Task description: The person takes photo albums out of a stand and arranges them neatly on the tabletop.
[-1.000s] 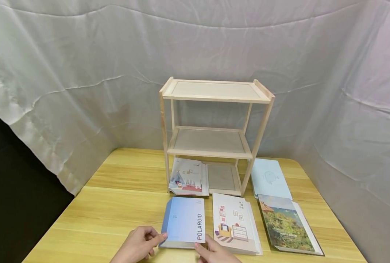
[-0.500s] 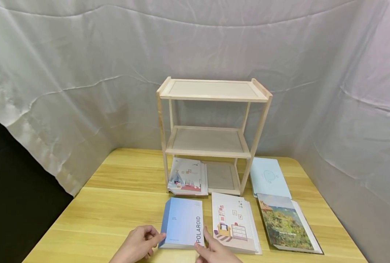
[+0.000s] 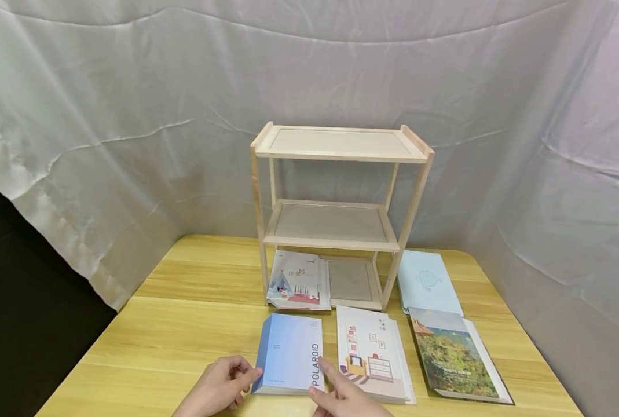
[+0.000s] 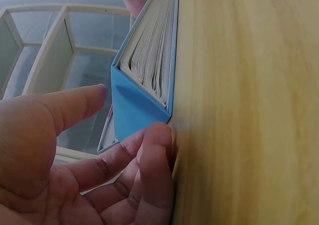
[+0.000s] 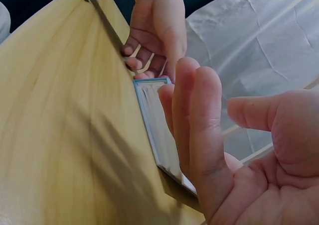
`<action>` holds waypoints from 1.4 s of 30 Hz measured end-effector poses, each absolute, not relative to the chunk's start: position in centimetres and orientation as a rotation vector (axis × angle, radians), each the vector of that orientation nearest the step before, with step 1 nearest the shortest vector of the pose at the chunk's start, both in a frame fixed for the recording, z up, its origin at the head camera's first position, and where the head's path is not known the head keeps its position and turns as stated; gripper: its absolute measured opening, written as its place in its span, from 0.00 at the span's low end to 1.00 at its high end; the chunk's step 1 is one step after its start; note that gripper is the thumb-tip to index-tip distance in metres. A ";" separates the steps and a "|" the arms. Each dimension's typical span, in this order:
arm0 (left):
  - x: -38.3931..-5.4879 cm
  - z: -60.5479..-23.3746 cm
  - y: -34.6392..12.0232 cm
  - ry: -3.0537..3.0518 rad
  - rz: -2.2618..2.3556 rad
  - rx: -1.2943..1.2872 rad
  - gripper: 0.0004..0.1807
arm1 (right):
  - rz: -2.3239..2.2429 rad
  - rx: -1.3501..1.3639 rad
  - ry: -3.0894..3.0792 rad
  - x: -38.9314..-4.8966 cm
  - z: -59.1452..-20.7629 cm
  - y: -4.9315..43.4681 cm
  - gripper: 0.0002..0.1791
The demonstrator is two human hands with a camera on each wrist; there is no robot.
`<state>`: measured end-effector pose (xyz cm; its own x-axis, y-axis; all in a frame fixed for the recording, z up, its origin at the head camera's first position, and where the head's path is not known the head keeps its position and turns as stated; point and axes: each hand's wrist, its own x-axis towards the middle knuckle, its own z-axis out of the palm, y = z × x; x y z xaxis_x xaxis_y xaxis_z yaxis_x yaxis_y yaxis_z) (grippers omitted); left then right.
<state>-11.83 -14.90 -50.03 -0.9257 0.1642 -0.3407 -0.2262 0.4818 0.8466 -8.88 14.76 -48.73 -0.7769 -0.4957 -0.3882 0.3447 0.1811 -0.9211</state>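
Note:
A blue photo album [image 3: 290, 350] marked POLAROID lies flat on the wooden table, its spine to the left. My left hand [image 3: 220, 383] is at the spine's lower end; in the left wrist view its fingertips [image 4: 157, 135] touch the spine's lower edge, while the thumb stands apart from the cover. My right hand [image 3: 347, 397] is by the album's lower right corner. Straight fingers and a separated thumb show in the right wrist view, and nothing is gripped there. That hand partly hides the album pages [image 5: 158, 120].
Right of the blue album lies a white album [image 3: 374, 353] with a furniture drawing. Farther right are a landscape photo album [image 3: 455, 356] and a pale blue book [image 3: 429, 281]. Behind stands a wooden shelf [image 3: 332, 240], another illustrated album [image 3: 299, 281] lying on its bottom level.
The blue album's right side has come down slightly and now lies flat. My right hand's fingers have loosened from its corner and spread. My left hand has barely moved.

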 end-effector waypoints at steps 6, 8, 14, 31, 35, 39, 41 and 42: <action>-12.0 -50.0 -15.0 2.348 1.426 -0.034 0.27 | -1.650 -0.240 1.856 -9.4 -48.3 15.2 0.47; -12.1 -50.0 -15.0 2.346 1.427 -0.030 0.26 | -1.660 -0.272 1.855 -9.7 -48.1 15.4 0.44; -12.4 -49.8 -15.1 2.365 1.442 0.027 0.24 | -1.705 -0.319 1.761 -10.4 -47.5 16.0 0.39; -13.5 -49.3 -15.5 2.401 1.458 0.097 0.23 | -1.674 -0.408 1.813 -12.2 -46.0 17.3 0.35; -13.9 -49.1 -15.5 2.410 1.475 0.125 0.23 | -1.664 -0.396 1.864 -12.6 -45.7 17.4 0.35; -14.3 -48.8 -15.5 2.440 1.476 0.162 0.23 | -1.655 -0.385 1.905 -13.1 -45.3 17.7 0.34; -14.5 -48.5 -15.5 2.454 1.478 0.177 0.23 | -1.657 -0.380 1.910 -13.4 -45.1 17.9 0.35; -14.6 -48.4 -15.5 2.459 1.481 0.189 0.23 | -1.659 -0.381 1.904 -13.6 -45.0 17.9 0.34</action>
